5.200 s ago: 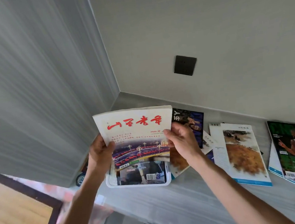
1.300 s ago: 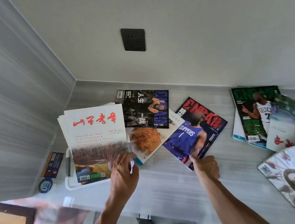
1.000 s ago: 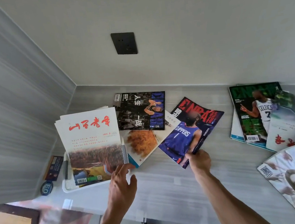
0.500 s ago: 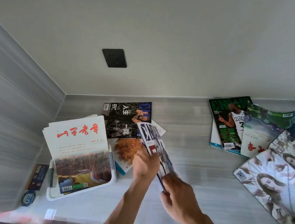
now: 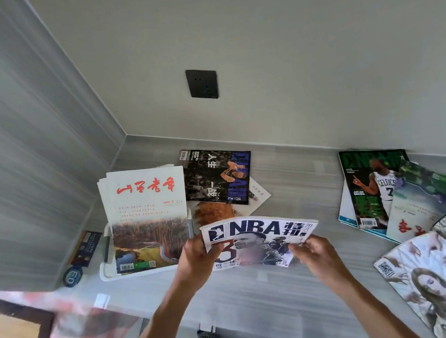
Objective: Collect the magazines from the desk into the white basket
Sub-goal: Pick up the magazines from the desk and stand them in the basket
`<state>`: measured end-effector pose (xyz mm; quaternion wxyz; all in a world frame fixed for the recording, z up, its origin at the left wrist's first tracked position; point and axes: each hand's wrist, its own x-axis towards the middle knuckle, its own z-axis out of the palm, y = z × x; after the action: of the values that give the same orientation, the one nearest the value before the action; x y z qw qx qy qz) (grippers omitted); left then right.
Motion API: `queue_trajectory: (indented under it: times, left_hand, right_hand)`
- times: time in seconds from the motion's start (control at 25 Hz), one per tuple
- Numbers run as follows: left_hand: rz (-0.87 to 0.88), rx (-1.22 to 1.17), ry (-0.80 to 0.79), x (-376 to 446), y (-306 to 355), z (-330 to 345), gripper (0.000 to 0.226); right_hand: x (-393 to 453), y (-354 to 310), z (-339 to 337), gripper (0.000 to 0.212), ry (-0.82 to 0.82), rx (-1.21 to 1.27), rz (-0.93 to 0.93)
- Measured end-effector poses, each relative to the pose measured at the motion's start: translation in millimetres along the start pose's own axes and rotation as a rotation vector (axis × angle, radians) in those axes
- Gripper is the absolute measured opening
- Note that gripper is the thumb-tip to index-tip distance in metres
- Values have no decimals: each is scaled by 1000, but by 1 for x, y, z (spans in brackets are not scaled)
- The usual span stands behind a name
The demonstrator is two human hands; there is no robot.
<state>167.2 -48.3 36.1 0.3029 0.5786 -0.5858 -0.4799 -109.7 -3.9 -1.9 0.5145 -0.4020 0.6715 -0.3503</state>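
Note:
I hold a white NBA magazine (image 5: pixel 260 241) upright above the grey desk (image 5: pixel 295 177), its cover towards me. My left hand (image 5: pixel 198 257) grips its left edge and my right hand (image 5: pixel 313 253) grips its right edge. Left of it stands the white basket (image 5: pixel 106 268), filled with magazines; the front one (image 5: pixel 148 219) is white with red characters. Behind the held magazine lie a dark basketball magazine (image 5: pixel 217 179) and an orange-pictured one (image 5: pixel 215 211). Several more magazines (image 5: pixel 371 188) lie spread at the right.
The desk sits in a corner, with a grey wall at the left and a black socket (image 5: pixel 202 84) on the back wall. A dark card (image 5: pixel 86 248) and a round blue tag (image 5: pixel 72 276) lie left of the basket. A large magazine (image 5: pixel 437 277) overhangs the front right.
My right hand lifted the NBA magazine off the desk, my left hand left the basket and took its other edge, and it now faces me with its white cover.

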Motion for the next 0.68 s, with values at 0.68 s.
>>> queue_trajectory:
  times: [0.68]
  left_hand:
    - [-13,-301,551,36,-28,-220,45]
  right_hand:
    - [58,-145,224,17,-152,-122,-269]
